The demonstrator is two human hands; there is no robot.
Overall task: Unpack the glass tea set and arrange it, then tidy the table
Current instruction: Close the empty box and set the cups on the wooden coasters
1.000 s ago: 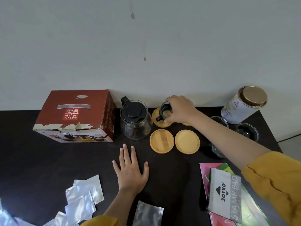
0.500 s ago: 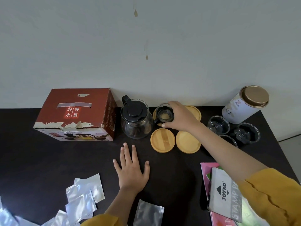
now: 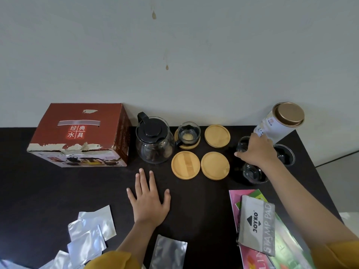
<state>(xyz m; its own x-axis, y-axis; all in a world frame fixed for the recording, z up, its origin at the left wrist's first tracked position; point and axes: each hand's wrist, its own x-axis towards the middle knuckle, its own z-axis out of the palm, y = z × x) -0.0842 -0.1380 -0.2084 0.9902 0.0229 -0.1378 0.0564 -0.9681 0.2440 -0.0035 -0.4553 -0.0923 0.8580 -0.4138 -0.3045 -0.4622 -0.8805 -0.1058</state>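
The right hand [image 3: 256, 150] curls over a glass cup [image 3: 242, 145] just right of the bamboo coasters [image 3: 217, 136] (thin, slippery glass, I judge, best held by its handle or rim), while the left hand [image 3: 149, 200] rests flat on the tabletop [image 3: 58, 191].

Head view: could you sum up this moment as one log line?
step: fetching next cup | right hand: on cup | left hand: flat on table | coasters: one with cup, three bare
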